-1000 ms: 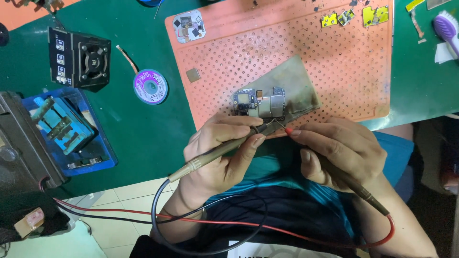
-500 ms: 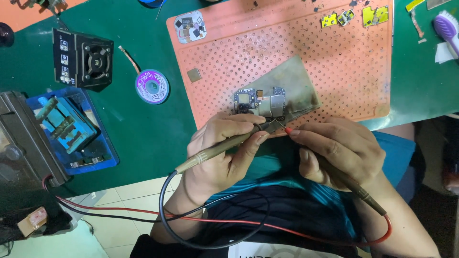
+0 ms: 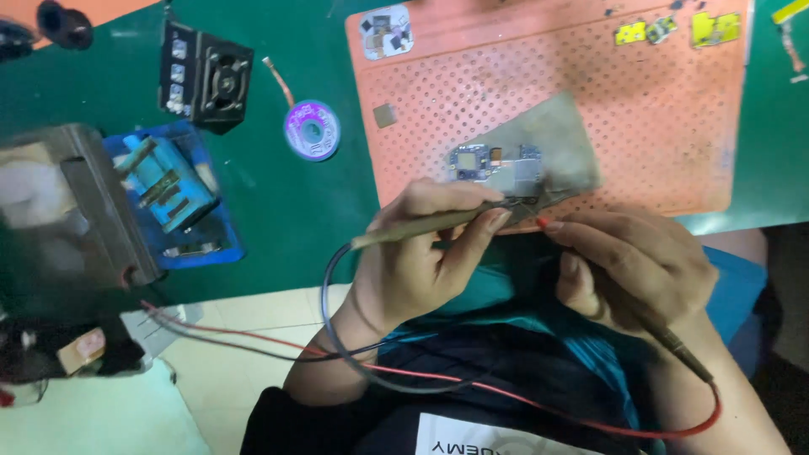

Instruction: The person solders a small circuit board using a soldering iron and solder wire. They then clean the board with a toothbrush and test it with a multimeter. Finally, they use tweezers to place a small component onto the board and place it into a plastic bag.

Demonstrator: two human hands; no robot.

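Little had shifted since prior frame: L hand [image 3: 413,261] pinched black probe [image 3: 430,226], R hand [image 3: 632,265] pinched red probe [image 3: 548,224], both tips converging from below on circuit board [image 3: 497,167] lying on orange mat [image 3: 657,126], long axis left-right.

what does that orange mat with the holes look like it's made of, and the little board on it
Orange mat: probably silicone or soft rubber; matte, evenly dotted surface, with grey smudges. Small board: looks like a printed circuit board, blue-grey with shiny metal shields and tiny parts. It rests on a dull grey plate, material unclear.
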